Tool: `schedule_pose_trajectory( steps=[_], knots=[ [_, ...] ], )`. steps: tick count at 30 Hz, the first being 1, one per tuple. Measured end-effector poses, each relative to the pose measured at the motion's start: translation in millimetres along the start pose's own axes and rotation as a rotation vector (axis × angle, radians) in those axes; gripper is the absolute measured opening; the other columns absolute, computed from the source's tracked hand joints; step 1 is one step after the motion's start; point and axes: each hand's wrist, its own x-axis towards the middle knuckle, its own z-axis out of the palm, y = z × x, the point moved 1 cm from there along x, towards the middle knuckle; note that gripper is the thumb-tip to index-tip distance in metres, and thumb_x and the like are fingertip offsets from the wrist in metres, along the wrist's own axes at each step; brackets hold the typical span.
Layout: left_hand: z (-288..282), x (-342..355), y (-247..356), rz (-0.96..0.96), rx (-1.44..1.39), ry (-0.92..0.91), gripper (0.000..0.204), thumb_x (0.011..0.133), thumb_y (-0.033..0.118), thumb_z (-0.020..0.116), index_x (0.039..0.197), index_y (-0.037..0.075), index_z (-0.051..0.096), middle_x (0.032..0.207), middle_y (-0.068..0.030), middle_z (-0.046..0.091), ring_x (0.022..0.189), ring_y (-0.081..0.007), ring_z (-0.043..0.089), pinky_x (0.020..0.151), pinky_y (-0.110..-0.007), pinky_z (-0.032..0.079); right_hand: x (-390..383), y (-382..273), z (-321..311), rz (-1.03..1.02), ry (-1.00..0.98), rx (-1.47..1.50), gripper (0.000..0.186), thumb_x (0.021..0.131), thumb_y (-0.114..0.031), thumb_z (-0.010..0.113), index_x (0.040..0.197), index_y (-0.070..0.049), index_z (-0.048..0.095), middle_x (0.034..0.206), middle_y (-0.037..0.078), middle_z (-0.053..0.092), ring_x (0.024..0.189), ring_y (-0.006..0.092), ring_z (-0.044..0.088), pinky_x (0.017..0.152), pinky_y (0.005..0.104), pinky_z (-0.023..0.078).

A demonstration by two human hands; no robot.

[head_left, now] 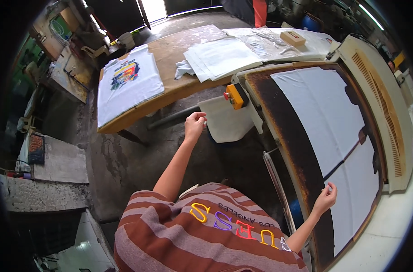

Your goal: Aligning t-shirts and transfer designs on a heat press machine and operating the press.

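Note:
My left hand (195, 121) is raised with curled fingers, between the wooden table and an orange switch box with a red button (234, 96); what it holds, if anything, I cannot make out. My right hand (327, 195) has bent, closed fingers at the inner edge of white fabric (318, 106) lying on the press's dark, rusty-edged bed (295, 144); anything in its pinch is too small to see. A narrow dark diagonal line crosses the fabric up from near that hand. The press's cream upper part (376, 113) stands at the right.
A wooden table (174, 38) holds a white printed T-shirt (129, 99), white sheets (220, 56) and a small box (292, 38). A metal bar (279, 186) runs beside the press. A concrete ledge (57, 170) is at left, a doorway (154, 9) at back.

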Motion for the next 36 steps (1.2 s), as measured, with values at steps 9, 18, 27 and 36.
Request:
schedule_pose_trajectory(
  steps=[9, 18, 27, 36],
  knots=[
    [22, 140, 18, -0.356, -0.434, -0.128, 0.029, 0.08, 0.005, 0.047, 0.108, 0.005, 0.054, 0.089, -0.0053, 0.061, 0.067, -0.0122, 0.055, 0.061, -0.026, 0.046, 31, -66, 59, -0.112, -0.099, 0.056, 0.011, 0.083, -0.003, 0.051, 0.091, 0.0, 0.058, 0.084, 0.008, 0.058, 0.057, 0.0144, 0.053, 0.052, 0.0262, 0.042],
    [79, 319, -54, -0.56, -0.636, 0.015, 0.028, 0.083, 0.017, 0.05, 0.107, 0.003, 0.046, 0.104, -0.0127, 0.051, 0.084, -0.0266, 0.057, 0.066, -0.036, 0.048, 34, -127, 95, -0.004, -0.07, -0.046, 0.01, 0.083, 0.001, 0.05, 0.089, 0.001, 0.058, 0.087, 0.008, 0.058, 0.064, 0.0156, 0.056, 0.053, 0.0241, 0.045],
    [121, 383, -54, -0.922, -0.314, -0.034, 0.04, 0.082, 0.027, 0.053, 0.113, 0.005, 0.04, 0.089, -0.0136, 0.054, 0.072, -0.0245, 0.059, 0.053, -0.034, 0.041, 34, -189, 124, 0.035, -0.042, -0.186, 0.011, 0.083, 0.0, 0.05, 0.089, 0.001, 0.059, 0.093, 0.008, 0.059, 0.064, 0.0138, 0.056, 0.055, 0.0233, 0.045],
    [134, 426, -52, -0.768, -0.266, -0.067, 0.023, 0.074, 0.025, 0.064, 0.088, 0.009, 0.054, 0.071, -0.005, 0.055, 0.056, -0.0192, 0.051, 0.05, -0.034, 0.039, 61, -206, 153, 0.025, -0.066, -0.128, 0.01, 0.083, 0.001, 0.049, 0.087, 0.001, 0.059, 0.093, 0.009, 0.06, 0.069, 0.0147, 0.056, 0.054, 0.0232, 0.044]
  ],
)
